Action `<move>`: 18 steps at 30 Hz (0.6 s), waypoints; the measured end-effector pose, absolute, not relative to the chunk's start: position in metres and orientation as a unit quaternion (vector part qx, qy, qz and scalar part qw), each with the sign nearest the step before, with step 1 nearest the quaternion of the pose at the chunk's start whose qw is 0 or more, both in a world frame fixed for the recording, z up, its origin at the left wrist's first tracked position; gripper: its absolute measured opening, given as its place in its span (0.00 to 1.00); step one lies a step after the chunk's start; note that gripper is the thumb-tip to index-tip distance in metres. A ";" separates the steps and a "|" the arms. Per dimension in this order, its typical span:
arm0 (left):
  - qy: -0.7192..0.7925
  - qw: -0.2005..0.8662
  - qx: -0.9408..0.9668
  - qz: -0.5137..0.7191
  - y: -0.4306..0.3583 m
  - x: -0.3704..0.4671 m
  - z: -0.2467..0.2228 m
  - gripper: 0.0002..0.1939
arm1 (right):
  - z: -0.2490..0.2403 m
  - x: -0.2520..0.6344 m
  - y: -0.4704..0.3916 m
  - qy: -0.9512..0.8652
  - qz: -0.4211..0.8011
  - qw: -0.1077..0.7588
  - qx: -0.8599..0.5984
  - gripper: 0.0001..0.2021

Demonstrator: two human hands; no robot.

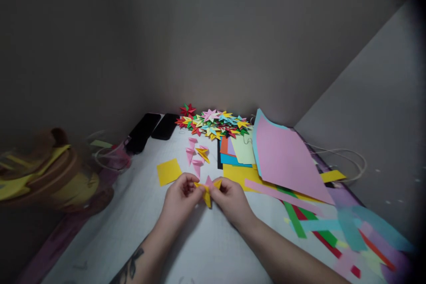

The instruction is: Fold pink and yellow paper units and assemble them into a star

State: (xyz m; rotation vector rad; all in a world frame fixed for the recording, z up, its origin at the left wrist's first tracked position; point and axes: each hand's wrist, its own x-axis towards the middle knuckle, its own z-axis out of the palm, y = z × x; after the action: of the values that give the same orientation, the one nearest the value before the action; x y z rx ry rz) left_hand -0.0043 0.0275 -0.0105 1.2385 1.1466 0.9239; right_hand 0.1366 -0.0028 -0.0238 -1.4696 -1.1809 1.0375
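Folded paper piece [207, 199], yellow with a pink point — one, held up between both hands, above the white work surface [213, 253]. Left hand [183, 193]: thumb and fingers pinched on the piece's left side, remaining fingers curled. Right hand [231, 196]: likewise pinched, on the right side. Handling, as judged: very light, fairly stiff along the folds, softer at single flaps, hardly slippery; tips easily bent or crushed. Suggested hold: light pinch near the centre, where layers probably stack — points spared. Alongside: pink folded units [189, 155]; yellow square [169, 171], flat; heap of paper stars [209, 116], farther back
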 end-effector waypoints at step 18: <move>0.525 0.490 0.573 0.395 0.028 -0.006 -0.004 0.09 | -0.028 0.138 -0.002 -0.482 0.453 0.463 -0.590 0.12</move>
State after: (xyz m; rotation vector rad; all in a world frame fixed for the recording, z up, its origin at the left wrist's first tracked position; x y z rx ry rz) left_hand -0.0063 0.0276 -0.0041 1.3912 1.2742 0.9597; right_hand 0.1377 -0.0021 -0.0278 -1.4516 -1.1856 1.1132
